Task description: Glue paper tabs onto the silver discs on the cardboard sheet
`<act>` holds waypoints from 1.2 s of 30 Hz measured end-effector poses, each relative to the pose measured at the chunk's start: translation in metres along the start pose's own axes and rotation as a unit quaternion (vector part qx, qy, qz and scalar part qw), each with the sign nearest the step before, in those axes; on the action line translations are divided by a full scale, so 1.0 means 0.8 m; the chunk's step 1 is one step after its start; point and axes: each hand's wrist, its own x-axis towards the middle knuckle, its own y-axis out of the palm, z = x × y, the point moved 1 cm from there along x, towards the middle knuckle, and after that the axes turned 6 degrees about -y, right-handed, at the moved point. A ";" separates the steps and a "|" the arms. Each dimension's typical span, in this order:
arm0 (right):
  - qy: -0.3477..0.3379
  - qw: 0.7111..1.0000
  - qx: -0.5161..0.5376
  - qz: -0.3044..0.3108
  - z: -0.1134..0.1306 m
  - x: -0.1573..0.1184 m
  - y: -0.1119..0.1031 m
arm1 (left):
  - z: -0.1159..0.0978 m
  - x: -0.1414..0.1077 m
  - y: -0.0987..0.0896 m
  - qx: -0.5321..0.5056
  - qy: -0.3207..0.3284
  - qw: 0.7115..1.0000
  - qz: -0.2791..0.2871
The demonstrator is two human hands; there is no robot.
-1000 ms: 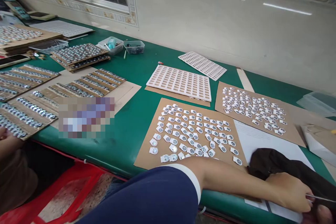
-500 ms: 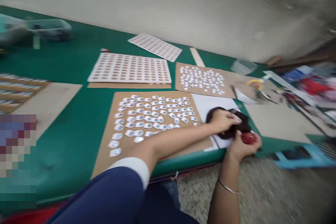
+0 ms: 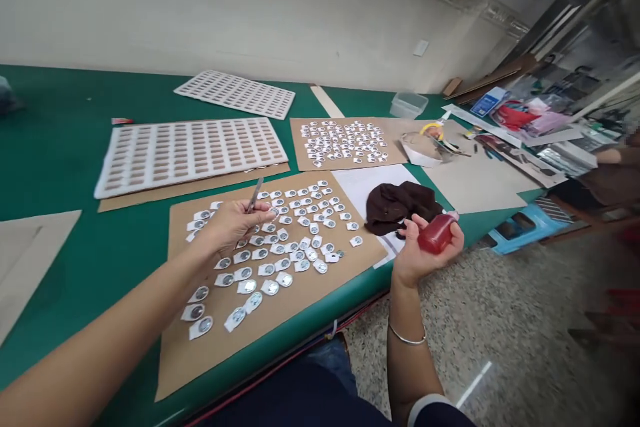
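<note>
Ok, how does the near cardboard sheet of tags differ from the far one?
The near cardboard sheet lies at the table's front edge; the far cardboard sheet sits farther back. Tags on the near one are looser, with a bare front strip; the far one's are crowded. The left hand is over the near sheet, no hand over the far one. Both are brown, with white tags bearing round dark marks.

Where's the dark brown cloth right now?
In the head view, the dark brown cloth lies on white paper right of centre, just beyond the right hand.
</note>
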 end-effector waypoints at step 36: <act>0.007 0.971 0.089 0.222 0.075 -0.077 0.057 | 0.178 -0.197 -0.089 0.389 0.161 0.889 -0.179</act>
